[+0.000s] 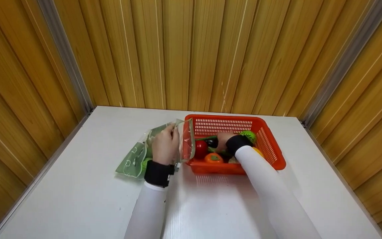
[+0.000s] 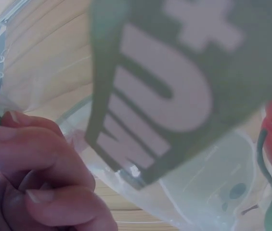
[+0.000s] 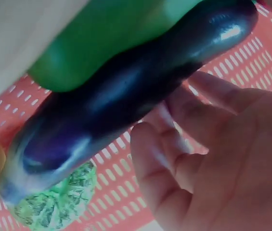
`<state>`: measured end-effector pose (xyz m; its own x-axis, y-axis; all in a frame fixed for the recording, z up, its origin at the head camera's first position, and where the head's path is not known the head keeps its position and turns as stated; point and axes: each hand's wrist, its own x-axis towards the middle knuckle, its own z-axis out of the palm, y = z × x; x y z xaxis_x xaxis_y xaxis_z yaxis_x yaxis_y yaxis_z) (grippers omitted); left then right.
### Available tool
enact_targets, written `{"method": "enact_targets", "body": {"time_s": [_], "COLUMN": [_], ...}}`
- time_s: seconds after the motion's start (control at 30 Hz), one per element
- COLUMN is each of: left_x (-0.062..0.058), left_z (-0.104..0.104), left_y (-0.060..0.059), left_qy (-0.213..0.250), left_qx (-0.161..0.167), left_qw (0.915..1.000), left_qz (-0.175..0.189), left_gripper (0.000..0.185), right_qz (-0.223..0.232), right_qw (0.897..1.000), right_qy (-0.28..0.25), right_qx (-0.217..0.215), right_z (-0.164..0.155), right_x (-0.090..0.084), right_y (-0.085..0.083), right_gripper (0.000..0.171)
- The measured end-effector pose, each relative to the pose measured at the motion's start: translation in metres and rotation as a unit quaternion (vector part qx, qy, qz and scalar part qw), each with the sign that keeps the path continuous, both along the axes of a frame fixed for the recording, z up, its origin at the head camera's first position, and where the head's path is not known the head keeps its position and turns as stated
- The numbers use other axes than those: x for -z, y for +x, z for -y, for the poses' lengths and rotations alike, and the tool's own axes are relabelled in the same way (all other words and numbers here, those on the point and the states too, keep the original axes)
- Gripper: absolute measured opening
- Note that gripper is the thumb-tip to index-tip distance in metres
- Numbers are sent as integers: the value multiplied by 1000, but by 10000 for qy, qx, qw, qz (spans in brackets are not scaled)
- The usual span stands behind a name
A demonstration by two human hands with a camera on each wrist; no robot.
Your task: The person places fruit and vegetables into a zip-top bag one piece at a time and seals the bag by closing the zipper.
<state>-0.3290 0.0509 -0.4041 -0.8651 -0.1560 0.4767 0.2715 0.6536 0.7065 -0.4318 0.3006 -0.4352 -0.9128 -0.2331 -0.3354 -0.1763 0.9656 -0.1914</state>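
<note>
We see an orange perforated plastic basket point(image 1: 270, 146) at the table's far middle. Left of it, touching, a clear plastic bag with green print point(image 1: 134, 156), its mouth pinched open by the left hand point(image 1: 165, 144). In the basket, the right hand point(image 1: 223, 139) has its fingers curled round a glossy, dark purple, elongated aubergine point(image 3: 121, 96).

A plain white rectangular tabletop point(image 1: 88, 196) fills the view from nine to three o'clock; ribbed golden wood-panelled walls point(image 1: 177, 49) with grey metal corner strips point(image 1: 65, 56) enclose it toward twelve.
</note>
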Motion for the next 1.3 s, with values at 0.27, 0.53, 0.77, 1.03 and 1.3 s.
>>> {"method": "enact_targets", "body": {"time_s": [0.27,0.53,0.77,1.03,1.3], "left_x": [0,1,1,2,2], "left_z": [-1,-2,-1,1,3], "left_y": [-1,-1,-2,-4,-2], "left_qy": [1,51,50,47,106], "left_qx": [19,15,19,-35,9], "left_qw": [9999,10000,10000,10000,9999], "left_qz": [-124,22,-41,-51,62], "left_gripper": [31,31,31,31,33], "right_qz": [56,-187,-758,-1595,-1611], "right_qw": [9999,9952,9775,9281,8358], "right_qy": [-76,-956,-1942,-3318,-5183], "right_qx": [-141,131,313,561,823], "right_z": [1,-2,-6,9,38], "right_x": [-2,3,-2,-28,-47], "right_y": [-1,-7,-12,1,25], "right_gripper": [24,32,51,45,19]}}
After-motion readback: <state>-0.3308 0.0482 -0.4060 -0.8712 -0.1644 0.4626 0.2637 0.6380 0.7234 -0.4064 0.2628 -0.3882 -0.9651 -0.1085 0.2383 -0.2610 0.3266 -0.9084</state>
